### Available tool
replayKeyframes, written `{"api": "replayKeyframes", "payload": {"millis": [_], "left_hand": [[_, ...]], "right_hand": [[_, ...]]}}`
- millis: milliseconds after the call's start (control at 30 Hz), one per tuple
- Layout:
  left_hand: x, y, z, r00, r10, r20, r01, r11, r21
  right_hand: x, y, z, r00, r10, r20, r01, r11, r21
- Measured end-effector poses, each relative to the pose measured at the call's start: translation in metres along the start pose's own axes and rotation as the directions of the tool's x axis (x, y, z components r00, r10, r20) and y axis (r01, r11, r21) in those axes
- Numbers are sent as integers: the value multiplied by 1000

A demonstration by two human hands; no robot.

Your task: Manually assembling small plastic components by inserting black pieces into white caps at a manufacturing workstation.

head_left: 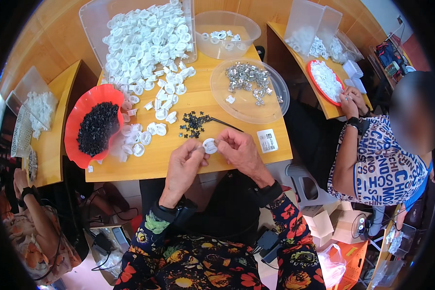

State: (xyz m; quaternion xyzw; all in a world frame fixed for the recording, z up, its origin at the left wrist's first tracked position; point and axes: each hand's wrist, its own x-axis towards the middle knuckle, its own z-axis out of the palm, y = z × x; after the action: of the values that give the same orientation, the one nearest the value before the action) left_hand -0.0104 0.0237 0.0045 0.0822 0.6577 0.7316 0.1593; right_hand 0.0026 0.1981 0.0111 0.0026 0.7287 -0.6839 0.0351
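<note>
Above the near edge of the table, my left hand and my right hand meet around a small white round plastic part. The fingers of both are closed, pinching the part from either side. Whether anything smaller sits between the fingertips is hidden. Just beyond them lies a loose cluster of small black plastic pieces, with a thin black stick beside it. More white round parts are scattered to the left, spilling from a big heap in a tilted clear bin.
A red scalloped bowl of black pieces stands at the left edge. A clear lid holds small metal pieces; behind it is a clear round tub. A printed label lies right. Co-workers sit at tables on both sides.
</note>
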Motion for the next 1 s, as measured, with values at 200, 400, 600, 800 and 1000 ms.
{"api": "replayKeyframes", "payload": {"millis": [200, 400, 600, 800, 1000], "left_hand": [[-3, -4, 4, 1000, -20, 13, 23, 967, -253], [-3, -8, 5, 1000, -10, -19, -1, 868, -497], [-2, -3, 7, 1000, -3, 15, 9, 874, -486], [-2, -2, 8, 1000, -3, 14, 8, 939, -344], [-1, 6, 0, 989, -52, 138, 116, 850, -513]], "right_hand": [[-1, -6, 3, 999, 28, -31, -29, 999, -24], [-2, 0, 4, 998, -64, 20, 66, 985, -162], [-5, -5, 1, 997, -48, 54, 56, 986, -158], [-2, -11, 5, 994, -109, -11, 106, 981, -161], [-2, -9, 3, 996, -93, -11, 89, 982, -168]]}}
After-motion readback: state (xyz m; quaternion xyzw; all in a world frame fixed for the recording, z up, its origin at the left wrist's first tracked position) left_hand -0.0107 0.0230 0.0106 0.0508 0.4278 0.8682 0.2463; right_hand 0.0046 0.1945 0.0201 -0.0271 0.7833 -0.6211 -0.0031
